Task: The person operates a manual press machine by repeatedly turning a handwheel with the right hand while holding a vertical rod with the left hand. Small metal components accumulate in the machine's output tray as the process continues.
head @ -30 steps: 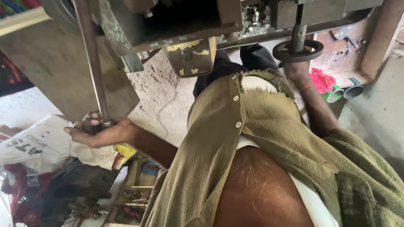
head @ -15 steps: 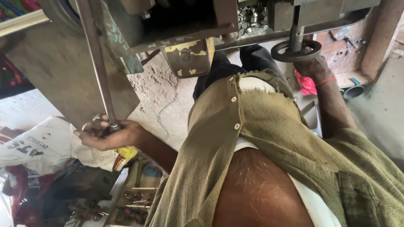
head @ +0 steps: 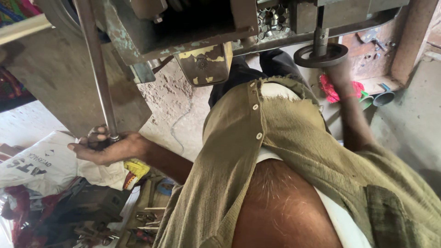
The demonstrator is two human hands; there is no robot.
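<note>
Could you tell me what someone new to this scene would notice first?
First, the left hand gripping the low end of a long metal lever at the left. Next, the right hand reaching up to a dark round handwheel under the worn machine at top.

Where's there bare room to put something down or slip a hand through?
Bare floor lies between the lever, held at its foot by the left hand, and the shirt. Grey floor right of the right arm is also open. Crowded: the sack, tools, and around the handwheel the right hand touches.
</note>
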